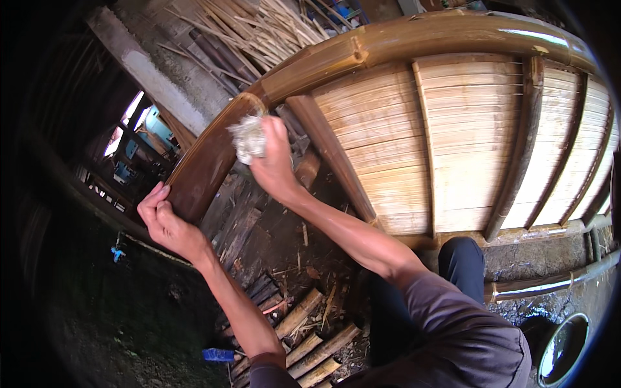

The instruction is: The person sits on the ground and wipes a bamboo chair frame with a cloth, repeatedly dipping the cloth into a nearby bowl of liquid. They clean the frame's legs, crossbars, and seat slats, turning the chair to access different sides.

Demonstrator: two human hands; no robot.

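My right hand [274,158] is closed round a crumpled, whitish, frayed wad [247,138]; whether it is cloth or fibre I cannot tell. The wad is against the far end of a broad, dark brown split-bamboo piece [208,169], close to its cut rim. At the near end of that piece, my left hand [169,223] pinches its edge between thumb and fingers. To the right stands a bamboo bench-like frame [394,46] with a thick, shiny brown rail. Pale slatted panels [466,142] fill it, divided by brown bamboo bars.
Thin bamboo strips [259,32] are piled beyond the frame. Cut bamboo lengths [317,343] and scraps litter the ground below my arms, with a blue object [218,354] beside them. A round basin [563,349] holding dark liquid sits at lower right. A concrete beam [145,68] stands at upper left.
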